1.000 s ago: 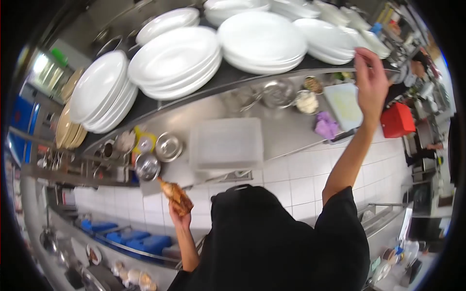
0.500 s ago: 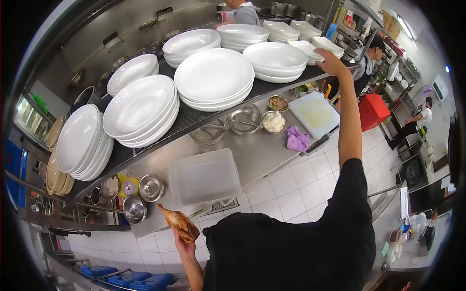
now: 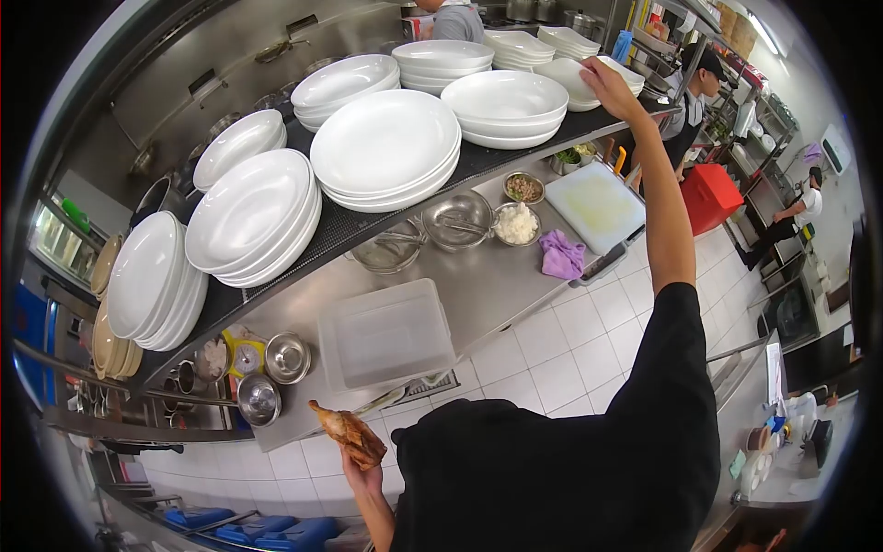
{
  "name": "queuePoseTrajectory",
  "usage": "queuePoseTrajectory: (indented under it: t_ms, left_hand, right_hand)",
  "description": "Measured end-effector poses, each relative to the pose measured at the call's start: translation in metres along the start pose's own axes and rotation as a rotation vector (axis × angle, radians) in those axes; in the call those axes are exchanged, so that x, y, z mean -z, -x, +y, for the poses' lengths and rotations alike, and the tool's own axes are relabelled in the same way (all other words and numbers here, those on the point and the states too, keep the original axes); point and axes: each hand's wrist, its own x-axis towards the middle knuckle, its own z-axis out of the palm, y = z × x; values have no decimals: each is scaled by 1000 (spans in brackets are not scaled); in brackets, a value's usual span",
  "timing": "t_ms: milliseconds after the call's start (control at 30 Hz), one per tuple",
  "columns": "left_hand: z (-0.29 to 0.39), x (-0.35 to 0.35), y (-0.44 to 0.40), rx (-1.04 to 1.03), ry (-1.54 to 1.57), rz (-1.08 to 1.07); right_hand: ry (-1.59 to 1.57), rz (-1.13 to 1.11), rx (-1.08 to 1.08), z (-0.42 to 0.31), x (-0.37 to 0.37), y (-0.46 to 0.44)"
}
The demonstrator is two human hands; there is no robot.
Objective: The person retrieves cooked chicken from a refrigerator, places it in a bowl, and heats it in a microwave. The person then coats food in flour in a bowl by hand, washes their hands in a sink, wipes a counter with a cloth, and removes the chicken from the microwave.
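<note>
"One long shelf with a black mesh top (image 3: 322, 239) is the biggest thing here, isn't it?"

"Yes, and beneath its front edge runs a steel worktop (image 3: 497, 276), grey and shiny."

"What is largest on that?"

"A translucent, rectangular plastic tub (image 3: 386, 336), out in front of the shelf's middle. After it comes a white, rectangular cutting board (image 3: 598, 207) with a yellowish patch, lower than the shelf's right end."

"And up on the shelf?"

"Several stacks of glossy white round plates (image 3: 386, 143) stand along it. Near its right end is a smaller stack of white dishes (image 3: 563, 83)."

"Any bowls?"

"Two shiny, round steel bowls (image 3: 288, 357), just beside each other, below the shelf's left part. A smaller metal bowl of white, crumbly food (image 3: 517, 224) is below its right half."

"Where are the hands?"

"The right hand (image 3: 607, 87) is over the shelf's right end, fingers bent at the rim of the smaller stack. I can't tell whether they pinch a dish or only rest there. The left hand (image 3: 363, 474), well out in front of the shelf's left half, is closed round the thick end of a golden-brown piece of roast chicken (image 3: 349, 437). The narrow end points toward the shelf's left side."

"Anything smaller?"

"A crumpled purple cloth (image 3: 562, 255), below the shelf's right half."
</note>
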Motion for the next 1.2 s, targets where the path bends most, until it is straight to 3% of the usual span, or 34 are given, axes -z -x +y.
queuePoseTrajectory:
  t_ms: [100,233,367,433,533,600,667,700,733,833,967,1100,1200]
  left_hand:
    - [1,-5,9,17,8,-25]
    - [-10,-19,-8,-11,-11,106]
    - [-12,-39,-22,19,-63,19]
    - [-15,-48,-32,19,-105,7]
    - [-22,-73,-47,66,-192,-53]
    - [-32,-72,-63,157,-191,-64]
    - [-40,-98,-71,233,-207,-105]
    - [-43,-110,-75,271,-215,-126]
    - [-47,-116,-80,329,-221,-146]
    - [-63,-127,-98,343,-299,-208]
    - [-85,-151,-106,398,-317,-236]
    - [-96,-165,-106,400,-347,-204]
    - [-101,-175,-101,383,-412,-172]
  right_hand:
    - [171,-66,95,-3,-13,19]
    - [261,-78,140,28,-12,8]
    - [269,147,226,4,12,28]
    - [292,231,151,-33,26,62]
    - [194,115,-128,-87,26,130]
    - [251,144,83,-66,-14,188]
    - [-291,-39,-267,-97,-72,250]
    - [116,-203,-181,-107,-100,268]
    - [14,-133,-110,-116,-136,291]
    - [140,-335,-29,-95,-246,370]
    - [313,-533,14,-85,-315,409]
    - [267,-451,-10,-60,-355,433]
    - [173,-126,-322,-82,-303,409]
